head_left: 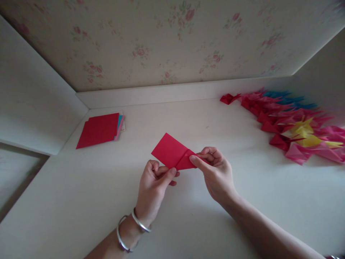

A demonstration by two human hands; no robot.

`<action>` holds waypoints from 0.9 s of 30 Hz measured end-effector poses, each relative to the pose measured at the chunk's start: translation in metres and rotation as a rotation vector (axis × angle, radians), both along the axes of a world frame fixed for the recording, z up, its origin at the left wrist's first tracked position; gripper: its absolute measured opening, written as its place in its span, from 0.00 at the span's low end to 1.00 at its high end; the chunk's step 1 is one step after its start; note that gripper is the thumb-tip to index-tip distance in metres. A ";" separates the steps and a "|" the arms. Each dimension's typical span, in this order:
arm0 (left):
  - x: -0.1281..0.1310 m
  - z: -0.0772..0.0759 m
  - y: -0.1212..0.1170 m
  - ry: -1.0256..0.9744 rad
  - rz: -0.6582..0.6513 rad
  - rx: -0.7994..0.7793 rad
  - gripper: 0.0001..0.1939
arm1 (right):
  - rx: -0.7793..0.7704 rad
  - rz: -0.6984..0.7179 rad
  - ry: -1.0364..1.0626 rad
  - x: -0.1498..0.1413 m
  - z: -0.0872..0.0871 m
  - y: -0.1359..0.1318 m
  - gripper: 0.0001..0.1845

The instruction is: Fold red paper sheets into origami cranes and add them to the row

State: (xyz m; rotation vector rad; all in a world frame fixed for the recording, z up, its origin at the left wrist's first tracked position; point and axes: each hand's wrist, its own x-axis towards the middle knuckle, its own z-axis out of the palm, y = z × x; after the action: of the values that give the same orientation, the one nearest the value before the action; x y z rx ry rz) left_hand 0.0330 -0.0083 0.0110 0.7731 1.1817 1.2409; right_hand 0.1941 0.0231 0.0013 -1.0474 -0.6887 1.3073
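A folded red paper (172, 151) is held just above the white tabletop (81, 201) in the middle of the view. My left hand (154, 187) pinches its lower edge between thumb and fingers; two silver bangles ring that wrist. My right hand (215, 172) grips the paper's right end, where a corner flap is folded over, with the thumb pressed on the crease. Both hands are closed on the sheet.
A stack of square papers (101, 129), red on top with blue and pink edges showing, lies at the back left. A pile of several folded paper figures (293, 124) in red, pink, blue and yellow spreads along the right. Flowered wallpaper (167, 39) rises behind the table.
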 end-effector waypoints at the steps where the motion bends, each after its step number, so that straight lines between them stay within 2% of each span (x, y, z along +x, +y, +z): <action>1: -0.001 0.001 0.001 -0.022 -0.023 -0.033 0.18 | -0.002 0.008 0.000 0.000 0.000 0.000 0.19; 4: -0.001 0.001 0.003 -0.024 -0.139 -0.115 0.22 | -0.009 0.053 -0.008 0.000 -0.001 -0.001 0.19; 7: 0.000 0.000 0.003 0.060 -0.207 -0.134 0.20 | -0.020 0.102 -0.030 -0.001 -0.002 -0.002 0.18; 10: 0.001 -0.001 0.002 0.117 -0.186 -0.132 0.18 | -0.041 0.118 -0.050 -0.001 -0.004 -0.003 0.18; 17: 0.001 -0.004 0.001 0.106 -0.125 -0.119 0.13 | -0.071 0.140 -0.081 -0.001 -0.003 -0.001 0.19; 21: 0.001 -0.004 0.002 0.100 -0.089 -0.120 0.12 | -0.088 0.234 -0.091 -0.003 -0.002 -0.003 0.19; 27: 0.000 -0.005 0.002 0.112 -0.105 -0.109 0.13 | -0.118 0.343 -0.255 -0.004 0.000 -0.007 0.25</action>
State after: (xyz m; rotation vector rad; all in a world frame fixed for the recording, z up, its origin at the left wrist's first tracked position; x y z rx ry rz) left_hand 0.0332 -0.0065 0.0065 0.8206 1.2724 1.0497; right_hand 0.1905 0.0157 0.0013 -1.2436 -1.0281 1.5359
